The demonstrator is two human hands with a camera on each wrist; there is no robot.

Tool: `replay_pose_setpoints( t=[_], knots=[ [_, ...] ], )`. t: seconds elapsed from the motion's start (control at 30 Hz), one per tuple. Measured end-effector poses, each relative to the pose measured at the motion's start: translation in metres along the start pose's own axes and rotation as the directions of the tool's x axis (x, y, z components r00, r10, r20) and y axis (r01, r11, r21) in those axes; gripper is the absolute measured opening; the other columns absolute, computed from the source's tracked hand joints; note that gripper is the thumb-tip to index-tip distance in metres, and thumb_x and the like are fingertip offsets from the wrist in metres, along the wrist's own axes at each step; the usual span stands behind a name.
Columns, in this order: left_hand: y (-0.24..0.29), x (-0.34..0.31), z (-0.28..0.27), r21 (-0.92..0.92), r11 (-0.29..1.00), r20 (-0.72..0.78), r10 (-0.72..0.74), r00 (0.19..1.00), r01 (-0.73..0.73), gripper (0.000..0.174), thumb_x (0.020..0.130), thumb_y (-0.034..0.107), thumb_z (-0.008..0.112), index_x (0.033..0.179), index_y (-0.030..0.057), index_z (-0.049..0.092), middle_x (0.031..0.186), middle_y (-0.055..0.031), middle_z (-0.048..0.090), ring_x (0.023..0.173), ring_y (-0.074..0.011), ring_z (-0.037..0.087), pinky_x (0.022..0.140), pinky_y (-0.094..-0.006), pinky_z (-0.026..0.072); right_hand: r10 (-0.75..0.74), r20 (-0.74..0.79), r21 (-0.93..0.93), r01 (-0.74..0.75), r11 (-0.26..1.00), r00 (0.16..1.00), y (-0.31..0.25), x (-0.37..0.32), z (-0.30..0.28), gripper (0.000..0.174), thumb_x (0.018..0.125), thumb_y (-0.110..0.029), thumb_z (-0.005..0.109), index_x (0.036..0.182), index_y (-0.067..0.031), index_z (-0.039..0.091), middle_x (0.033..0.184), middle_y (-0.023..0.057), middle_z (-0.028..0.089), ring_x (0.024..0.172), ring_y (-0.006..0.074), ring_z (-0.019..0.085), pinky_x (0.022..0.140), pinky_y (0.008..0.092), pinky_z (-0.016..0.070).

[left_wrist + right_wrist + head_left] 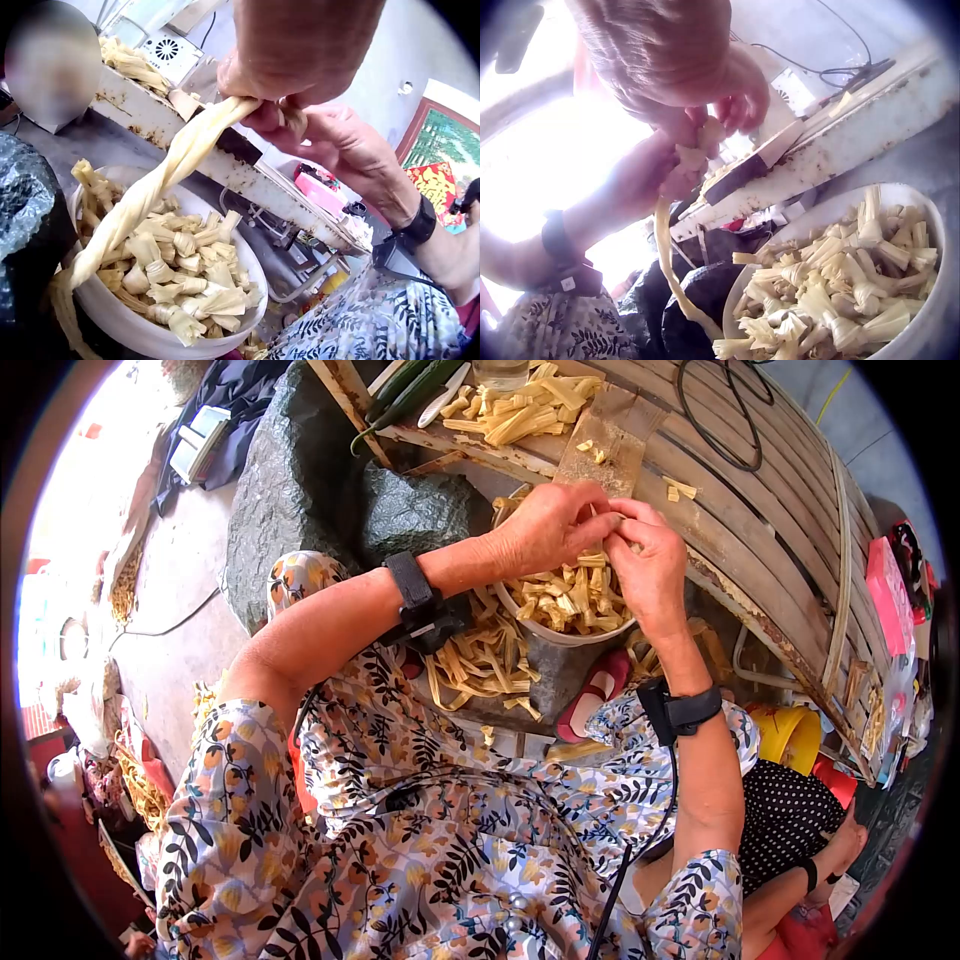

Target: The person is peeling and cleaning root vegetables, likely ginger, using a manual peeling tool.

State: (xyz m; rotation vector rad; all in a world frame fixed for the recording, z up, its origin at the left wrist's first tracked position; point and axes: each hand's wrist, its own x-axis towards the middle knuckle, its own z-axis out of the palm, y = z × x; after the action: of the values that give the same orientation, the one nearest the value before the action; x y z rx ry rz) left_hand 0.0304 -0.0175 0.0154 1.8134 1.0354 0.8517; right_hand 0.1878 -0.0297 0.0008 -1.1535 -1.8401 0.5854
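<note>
Both hands meet above a white bucket (560, 637) of knotted pale-yellow strips (575, 600). A long twisted yellow strip (161, 180) hangs from the left hand (555, 528), whose fingers pinch it. Close against it, the right hand (652, 565) curls its fingers and thumb round the strip's upper part. In the right wrist view, a knotted portion of the strip (692, 157) shows between the hands, and its tail hangs toward the bucket (930, 300). Fingers partly hide the knot in the left wrist view.
A slatted table (740, 510) holds a pile of yellow pieces (525, 410), a board (610, 445) and a black cable (715, 435). Dark green rocks (415, 510) stand left of the bucket. Loose strips (480, 660) lie below, and a yellow bucket (790, 738) is at right.
</note>
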Motion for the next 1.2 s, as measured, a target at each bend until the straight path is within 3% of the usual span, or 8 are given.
replay_pose_setpoints(
  t=[0.1, 0.2, 0.3, 0.4, 0.5, 0.77, 1.07, 1.2],
  knots=[
    [-0.006, 0.000, -0.001, -0.318, 0.927, 0.039, -0.196, 0.980, 0.198, 0.018, 0.086, 0.016, 0.050, 0.093, 0.0001, 0.053, 0.061, -0.0006, 0.050, 0.049, -0.0078, 0.048, 0.048, -0.0202, 0.0410, 0.021, -0.049, 0.186, -0.012, 0.983, 0.999, -0.014, 0.003, -0.008, 0.010, 0.074, -0.003, 0.059, 0.081, 0.0004, 0.065, 0.105, 0.0073, 0.059, 0.093, 0.0146, 0.053, 0.078, 0.0250, 0.0429],
    [0.008, 0.002, 0.003, -0.738, 0.547, 0.208, -0.372, 0.905, 0.395, 0.022, 0.086, 0.021, 0.052, 0.093, 0.0010, 0.055, 0.059, 0.0062, 0.039, 0.046, -0.0033, 0.031, 0.044, -0.0163, 0.0261, 0.225, -0.107, 0.528, -0.136, 0.838, 0.968, -0.010, 0.013, -0.023, 0.012, 0.073, 0.000, 0.060, 0.083, 0.0010, 0.066, 0.107, 0.0091, 0.057, 0.095, 0.0132, 0.051, 0.084, 0.0255, 0.0422],
    [0.009, 0.003, 0.000, -0.709, 0.598, 0.265, -0.265, 0.927, 0.374, 0.025, 0.086, 0.026, 0.054, 0.093, 0.0014, 0.057, 0.058, 0.0065, 0.036, 0.046, -0.0020, 0.026, 0.043, -0.0171, 0.0192, 0.540, -0.119, 0.776, -0.262, 0.574, 0.833, -0.003, 0.021, -0.044, 0.013, 0.079, -0.004, 0.058, 0.088, 0.0041, 0.064, 0.109, 0.0108, 0.056, 0.091, 0.0115, 0.053, 0.081, 0.0236, 0.0442],
    [0.001, 0.004, 0.000, -0.672, 0.645, 0.306, -0.207, 0.929, 0.364, 0.029, 0.087, 0.029, 0.053, 0.089, 0.0005, 0.057, 0.057, 0.0072, 0.036, 0.046, -0.0016, 0.026, 0.042, -0.0172, 0.0198, 0.551, -0.101, 0.773, -0.284, 0.568, 0.829, 0.005, 0.018, -0.043, 0.016, 0.082, -0.009, 0.058, 0.091, 0.0040, 0.063, 0.109, 0.0101, 0.057, 0.089, 0.0109, 0.055, 0.077, 0.0236, 0.0473],
    [-0.008, -0.001, -0.007, -0.698, 0.568, 0.402, -0.192, 0.895, 0.436, 0.027, 0.089, 0.026, 0.051, 0.088, 0.0001, 0.057, 0.057, 0.0073, 0.037, 0.047, -0.0013, 0.027, 0.042, -0.0164, 0.0197, 0.514, 0.159, 0.733, -0.450, 0.511, 0.843, 0.002, 0.018, -0.049, 0.019, 0.083, -0.013, 0.059, 0.094, 0.0026, 0.062, 0.107, 0.0089, 0.058, 0.088, 0.0106, 0.055, 0.072, 0.0232, 0.0498],
    [-0.023, 0.001, -0.003, -0.655, 0.650, 0.362, -0.178, 0.915, 0.386, 0.026, 0.089, 0.026, 0.050, 0.088, 0.0005, 0.058, 0.058, 0.0070, 0.041, 0.048, -0.0012, 0.031, 0.042, -0.0160, 0.0226, 0.461, 0.337, 0.522, -0.571, 0.634, 0.821, -0.013, 0.012, -0.024, 0.020, 0.078, -0.017, 0.064, 0.093, -0.0030, 0.063, 0.071, -0.0025, 0.057, 0.060, 0.0030, 0.050, 0.051, 0.0132, 0.0399],
    [-0.020, 0.001, -0.020, -0.586, 0.720, 0.335, -0.203, 0.920, 0.372, 0.023, 0.089, 0.023, 0.051, 0.086, 0.0009, 0.058, 0.060, 0.0052, 0.043, 0.049, -0.0016, 0.034, 0.043, -0.0149, 0.0257, 0.308, 0.255, 0.519, -0.398, 0.756, 0.917, 0.002, 0.011, -0.035, 0.018, 0.082, -0.008, 0.059, 0.097, 0.0011, 0.062, 0.076, 0.0028, 0.061, 0.060, 0.0048, 0.053, 0.054, 0.0162, 0.0435],
    [-0.021, 0.002, -0.022, -0.572, 0.740, 0.327, -0.191, 0.926, 0.354, 0.023, 0.089, 0.022, 0.051, 0.087, 0.0006, 0.058, 0.060, 0.0044, 0.045, 0.049, -0.0020, 0.035, 0.043, -0.0158, 0.0271, 0.389, 0.180, 0.556, -0.419, 0.718, 0.904, 0.002, 0.011, -0.037, 0.018, 0.083, -0.010, 0.058, 0.096, 0.0012, 0.062, 0.077, 0.0051, 0.062, 0.065, 0.0082, 0.058, 0.057, 0.0184, 0.0469]
  ],
)
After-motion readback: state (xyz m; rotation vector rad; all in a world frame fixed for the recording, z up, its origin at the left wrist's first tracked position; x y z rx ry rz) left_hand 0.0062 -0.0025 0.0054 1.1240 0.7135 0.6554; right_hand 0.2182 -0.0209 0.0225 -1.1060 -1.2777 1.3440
